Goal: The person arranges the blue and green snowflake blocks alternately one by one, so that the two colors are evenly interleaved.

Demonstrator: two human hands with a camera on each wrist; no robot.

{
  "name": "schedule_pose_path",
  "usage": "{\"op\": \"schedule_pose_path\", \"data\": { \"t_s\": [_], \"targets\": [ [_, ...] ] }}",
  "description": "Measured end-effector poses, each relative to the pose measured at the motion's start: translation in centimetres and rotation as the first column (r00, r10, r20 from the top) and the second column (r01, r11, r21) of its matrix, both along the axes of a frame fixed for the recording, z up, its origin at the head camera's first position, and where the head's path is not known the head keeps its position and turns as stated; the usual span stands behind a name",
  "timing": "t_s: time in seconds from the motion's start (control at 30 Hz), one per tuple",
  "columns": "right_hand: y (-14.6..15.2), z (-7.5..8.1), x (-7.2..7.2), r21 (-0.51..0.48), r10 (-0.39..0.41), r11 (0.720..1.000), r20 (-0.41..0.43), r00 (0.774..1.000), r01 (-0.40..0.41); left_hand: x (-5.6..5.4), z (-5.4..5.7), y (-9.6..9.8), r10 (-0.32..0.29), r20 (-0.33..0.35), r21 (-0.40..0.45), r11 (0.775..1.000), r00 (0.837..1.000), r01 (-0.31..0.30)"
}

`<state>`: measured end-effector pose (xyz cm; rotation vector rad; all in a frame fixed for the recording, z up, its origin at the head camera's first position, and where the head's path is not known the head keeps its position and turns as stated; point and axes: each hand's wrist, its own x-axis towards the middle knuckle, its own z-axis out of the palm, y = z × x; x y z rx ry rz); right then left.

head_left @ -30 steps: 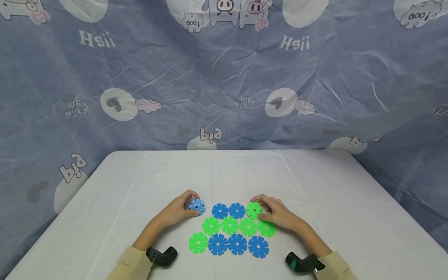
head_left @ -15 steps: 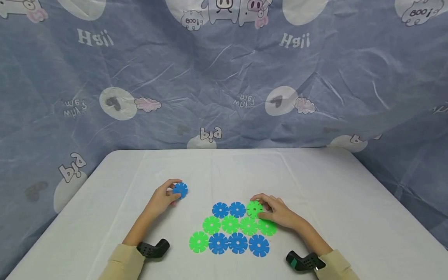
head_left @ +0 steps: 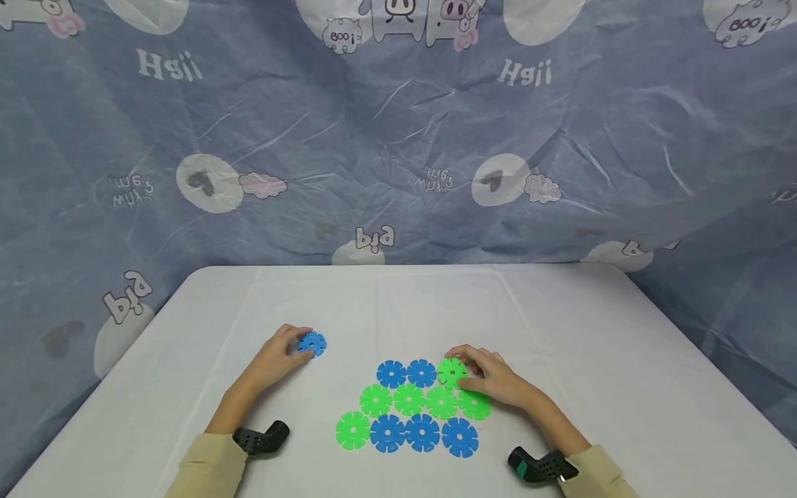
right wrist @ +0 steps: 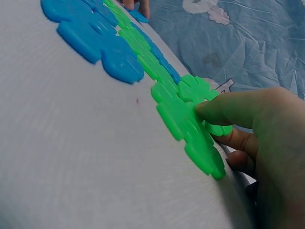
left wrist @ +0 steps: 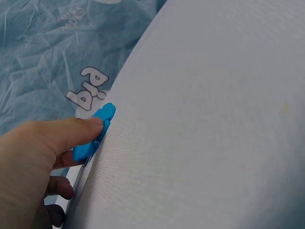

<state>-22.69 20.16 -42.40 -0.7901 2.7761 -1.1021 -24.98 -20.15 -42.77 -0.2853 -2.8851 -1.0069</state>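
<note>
My left hand point(head_left: 272, 360) pinches a blue snowflake disc point(head_left: 312, 344) by its edges, thumb on the near side and index finger on the far side. It is left of the laid-out discs, close over the table. In the left wrist view the same blue disc point(left wrist: 106, 113) shows nearly edge-on under the thumb. At the back row's right end, my right hand point(head_left: 497, 380) holds a green snowflake disc point(head_left: 451, 372) between thumb and fingers. Another green disc point(head_left: 475, 407), in the middle row, sits just below that thumb and is partly covered by the hand.
Two blue discs point(head_left: 422, 373) continue the back row leftward. The middle row is green discs point(head_left: 409, 400); the front row has one green disc point(head_left: 353, 431) and blue discs point(head_left: 423, 433) beside it. All lie on a white-covered table point(head_left: 249, 304) before a printed blue curtain point(head_left: 349, 138).
My left hand has carried the blue disc left and away from the rows, then a little lower and further left. My right hand stays at the green disc, and the rows look the same.
</note>
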Motion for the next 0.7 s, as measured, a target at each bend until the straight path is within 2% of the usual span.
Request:
{"op": "schedule_pose_path", "data": {
  "t_s": [0.17, 0.53, 0.7],
  "targets": [
    [-0.05, 0.01, 0.01, 0.002, -0.005, 1.000, -0.001, 1.000, 0.005, 0.07, -0.45, -0.15, 0.015, -0.017, -0.011, 1.000, 1.000, -0.015],
    [-0.08, 0.01, 0.04, 0.000, -0.018, 1.000, -0.016, 1.000, 0.018, 0.14, -0.52, -0.02, 0.012, -0.048, -0.042, 0.999, 0.999, -0.014],
    [-0.22, 0.03, 0.25, -0.018, -0.044, 0.999, -0.013, 0.999, 0.044, 0.20, -0.68, -0.01, 0.022, -0.035, -0.052, 0.998, 0.999, -0.023]
  ]
}}
